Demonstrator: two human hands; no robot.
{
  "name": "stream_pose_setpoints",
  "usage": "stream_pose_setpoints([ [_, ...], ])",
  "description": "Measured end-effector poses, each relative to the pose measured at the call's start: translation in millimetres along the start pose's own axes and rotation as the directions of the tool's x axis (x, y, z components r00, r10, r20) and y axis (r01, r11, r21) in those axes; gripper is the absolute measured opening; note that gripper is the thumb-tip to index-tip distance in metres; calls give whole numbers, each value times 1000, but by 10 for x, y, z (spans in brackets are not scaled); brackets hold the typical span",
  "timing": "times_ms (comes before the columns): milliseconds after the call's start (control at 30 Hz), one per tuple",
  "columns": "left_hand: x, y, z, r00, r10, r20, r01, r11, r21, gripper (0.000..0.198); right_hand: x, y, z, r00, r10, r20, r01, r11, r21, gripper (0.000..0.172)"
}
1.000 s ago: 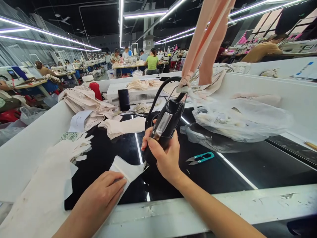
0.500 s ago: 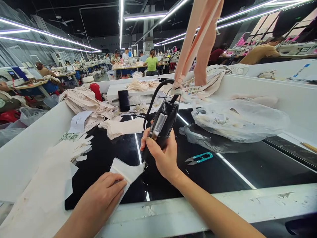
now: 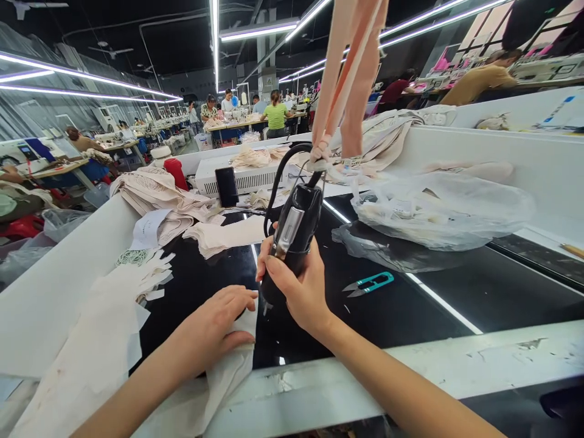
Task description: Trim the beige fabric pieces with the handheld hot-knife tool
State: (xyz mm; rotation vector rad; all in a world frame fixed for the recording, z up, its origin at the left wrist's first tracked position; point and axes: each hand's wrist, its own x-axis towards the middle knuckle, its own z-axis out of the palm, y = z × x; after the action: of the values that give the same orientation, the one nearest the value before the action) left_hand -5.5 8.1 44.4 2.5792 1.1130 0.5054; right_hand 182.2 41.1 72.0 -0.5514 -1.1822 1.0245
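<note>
My right hand (image 3: 296, 283) is wrapped round a black corded electric hand tool (image 3: 298, 222) with a silver metal plate on its side. The tool tilts, its narrow lower tip near the black tabletop, and hangs from knotted pink cloth strips (image 3: 349, 79). To its left, my left hand (image 3: 219, 325) has thumb and fingers closed on a cream fabric piece (image 3: 230, 377), which drapes over the table's front edge. The fabric's edge lies close to the tool tip, apart from it. Turquoise thread snips (image 3: 369, 283) lie to the right of my right hand.
Cream fabric pieces (image 3: 98, 322) are layered at the left, with a larger heap (image 3: 159, 191) behind. A phone (image 3: 227, 187) leans on a white vented box (image 3: 260, 181). A clear plastic bag (image 3: 447, 210) lies at the right. White walls border the table; people work beyond.
My left hand has moved up and right with the fabric, which has turned and now hangs towards me. Its corner has left the tool tip. My right hand keeps its hold on the tool.
</note>
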Motion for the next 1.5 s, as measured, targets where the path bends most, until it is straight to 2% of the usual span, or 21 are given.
stream_pose_setpoints([
  [67, 50, -58, 9, 998, 3, 62, -3, 1000, -5, 36, -18, 22, 21, 1000, 1, -5, -1, 1000, -10, 29],
  [167, 39, -117, 36, 991, -51, 121, 50, 999, 13, 38, -25, 61, 57, 1000, -13, -6, 13, 1000, -17, 28],
  [333, -68, -179, 76, 994, -73, 86, 67, 995, 70, 33, -16, 87, 141, 1000, -19, 13, 19, 1000, 7, 28],
  [567, -113, -210, 78, 991, -85, 100, 76, 993, 93, 36, -2, 78, 212, 1000, -28, 11, 28, 999, 15, 29],
  [767, -78, -147, 33, 980, -119, 161, 106, 990, 89, 23, -5, 72, 185, 1000, -16, 2, 16, 1000, -3, 29],
  [967, -54, -111, 5, 970, -154, 189, 140, 986, 85, 26, -21, 102, 182, 1000, -14, -3, 14, 1000, -2, 29],
  [1200, -55, -108, 6, 972, -160, 172, 152, 987, 58, 30, -29, 135, 209, 1000, -19, 15, 19, 1000, 5, 28],
  [1500, -66, -95, -25, 944, -220, 245, 213, 975, 56, 36, -36, 139, 192, 999, -21, 24, 21, 1000, -2, 30],
])
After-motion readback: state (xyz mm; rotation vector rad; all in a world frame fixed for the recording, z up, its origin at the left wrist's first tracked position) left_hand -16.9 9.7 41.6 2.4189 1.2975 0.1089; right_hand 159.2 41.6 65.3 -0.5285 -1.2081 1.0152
